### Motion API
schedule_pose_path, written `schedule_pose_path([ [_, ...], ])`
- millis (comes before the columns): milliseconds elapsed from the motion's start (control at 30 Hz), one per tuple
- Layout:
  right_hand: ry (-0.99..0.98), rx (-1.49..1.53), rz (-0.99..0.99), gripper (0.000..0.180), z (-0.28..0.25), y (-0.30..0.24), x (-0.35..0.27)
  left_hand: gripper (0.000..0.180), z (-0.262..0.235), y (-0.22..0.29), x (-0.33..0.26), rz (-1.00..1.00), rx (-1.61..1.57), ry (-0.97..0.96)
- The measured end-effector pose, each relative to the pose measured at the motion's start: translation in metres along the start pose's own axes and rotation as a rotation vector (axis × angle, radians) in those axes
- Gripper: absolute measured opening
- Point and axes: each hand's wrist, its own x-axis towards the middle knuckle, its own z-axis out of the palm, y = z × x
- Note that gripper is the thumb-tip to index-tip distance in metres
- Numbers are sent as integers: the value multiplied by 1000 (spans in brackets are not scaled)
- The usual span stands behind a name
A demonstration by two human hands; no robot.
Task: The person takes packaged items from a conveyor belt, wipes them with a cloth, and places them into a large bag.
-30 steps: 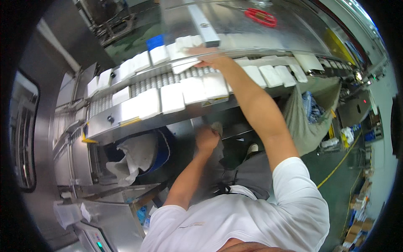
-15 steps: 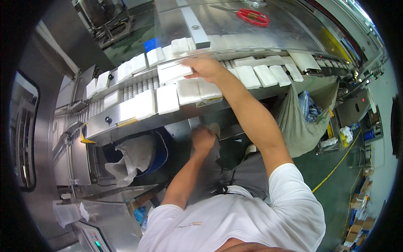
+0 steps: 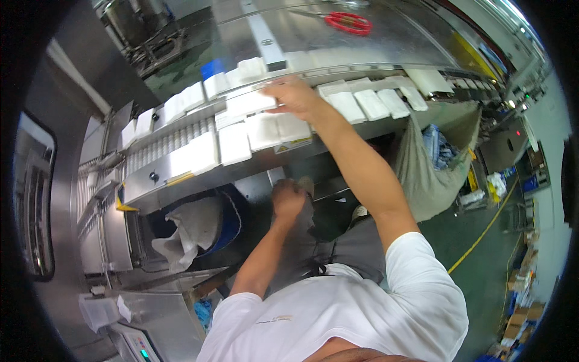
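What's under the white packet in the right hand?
White packet in the right hand: another white piece shows at its near-left edge, conveyor rollers farther left. Whatever lies beneath its middle is covered; can't tell whether the two touch.

We are holding a flat packet [image 3: 248, 104], white and rectangular, by its right end in our right fingers [image 3: 278, 90]. It is lying nearly level over the roller track [image 3: 181, 140], its long side running along it. In view it is partly covering a second white packet [image 3: 227, 120].
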Motion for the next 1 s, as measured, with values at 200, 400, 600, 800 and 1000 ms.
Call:
schedule_pose_path([
  [200, -283, -283, 45, 35, -2, -19, -75, 90, -94, 29, -48, 87, -1303, -188],
  [400, -403, -547, -10, 36, 22, 7, -100, 82, -189, 63, -45, -97, -1715, 135],
  [600, -357, -526, 141, 33, 35, -10, -74, 43, -212, 60, -50, -385, -1709, 253],
  [800, -151, -1316, -101, 48, 9, 11, 83, 42, -216, 76, -75, -371, -1689, 154],
  [1000, 29, -1453, 103, 57, 16, 98, 148, 47, -210, 63, -83, -342, -1640, 139],
])
